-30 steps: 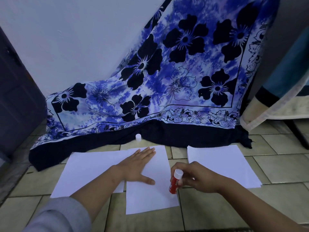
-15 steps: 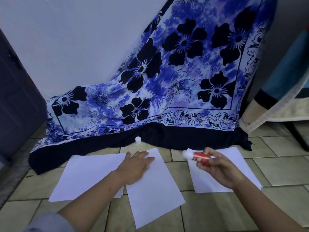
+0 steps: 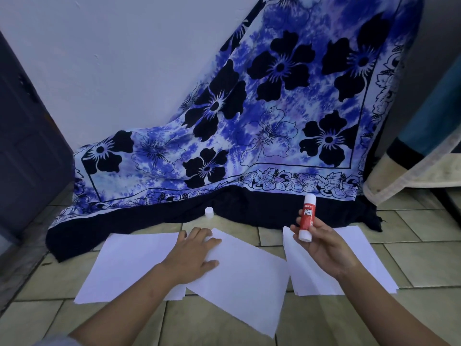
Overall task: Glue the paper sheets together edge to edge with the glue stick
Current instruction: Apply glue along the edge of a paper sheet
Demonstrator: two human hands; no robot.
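Your right hand (image 3: 324,250) is lifted off the floor, palm turned towards you, with thumb and fingertips pinching the lower half of the glue stick (image 3: 307,217). The stick stands nearly upright in that pinch, its red label facing you and white showing at both ends; which end carries the glue cannot be told from here. In the picture it sits over the far left corner of the right-hand paper (image 3: 374,260), which looks like more than one sheet, since several edges show along its near side. Your left hand (image 3: 193,253) lies flat, palm down, fingers straight and close together and thumb spread to the side, pressing on the spot where two sheets overlap. The left sheet (image 3: 132,265) lies square to you, and the middle sheet (image 3: 244,283) lies skewed across its right edge, one corner under your fingertips. The middle sheet's right corner reaches the left edge of the right-hand paper; whether they touch is not clear. So the glue stick is to the right of your left hand and well apart from it, with the bare part of the middle sheet between the two hands. A small white cap (image 3: 209,212) stands on the tiled floor (image 3: 311,320) just beyond your left fingertips, against the dark hem of the blue flowered cloth (image 3: 274,121) that hangs down the wall (image 3: 112,58).
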